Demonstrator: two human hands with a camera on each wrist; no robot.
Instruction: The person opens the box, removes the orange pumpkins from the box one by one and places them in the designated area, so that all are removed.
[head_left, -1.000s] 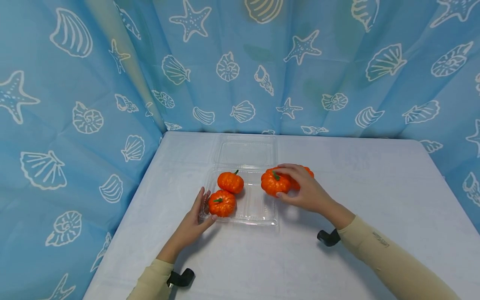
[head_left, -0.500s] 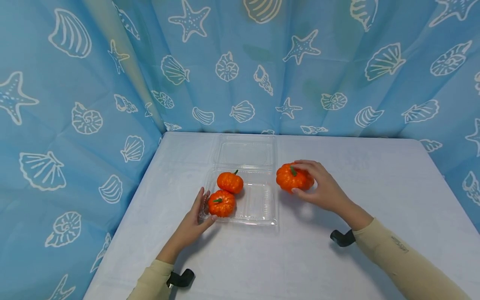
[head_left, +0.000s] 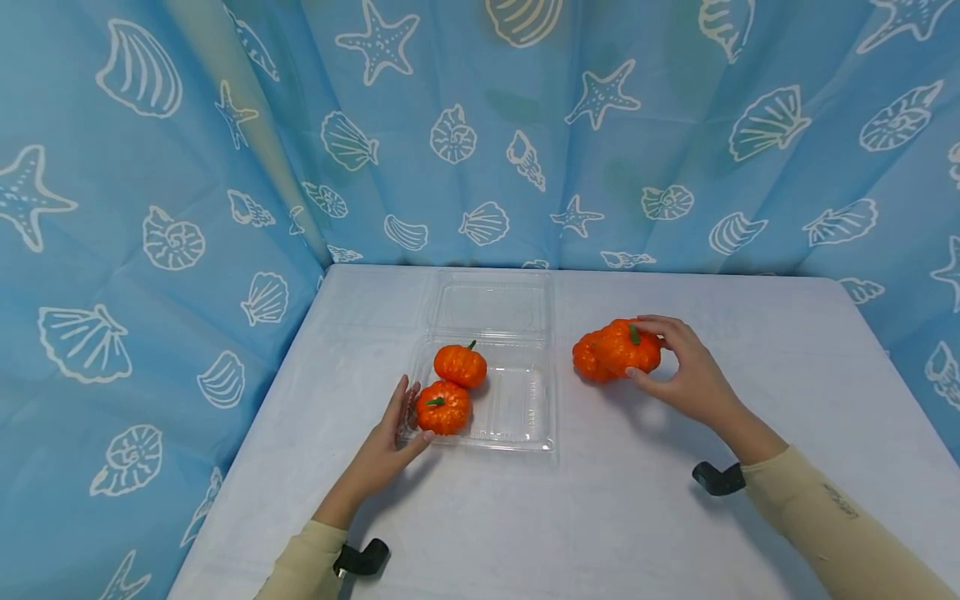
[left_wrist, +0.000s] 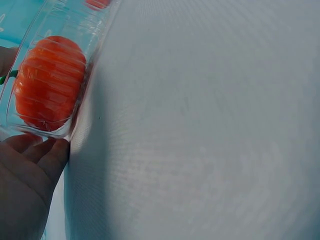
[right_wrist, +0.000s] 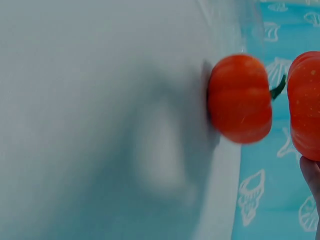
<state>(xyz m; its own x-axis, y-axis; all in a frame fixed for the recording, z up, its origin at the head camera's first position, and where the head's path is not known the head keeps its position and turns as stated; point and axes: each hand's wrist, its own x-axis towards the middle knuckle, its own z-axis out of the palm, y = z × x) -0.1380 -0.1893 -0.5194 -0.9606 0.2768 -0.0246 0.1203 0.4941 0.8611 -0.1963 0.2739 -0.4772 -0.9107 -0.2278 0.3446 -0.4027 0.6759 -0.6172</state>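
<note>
right hand [head_left: 686, 371]: fingers curled around a pumpkin [head_left: 633, 348] beside another pumpkin [head_left: 588, 358] | left hand [head_left: 390, 442]: straight fingers rest against clear tray [head_left: 525, 437] corner

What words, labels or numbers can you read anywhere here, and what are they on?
None can be read.
Right sleeve: a small dark print, too small and blurred to read.
Curtain: only white shell and starfish drawings, no writing.
Pumpkins, clear box: no labels show.
</note>
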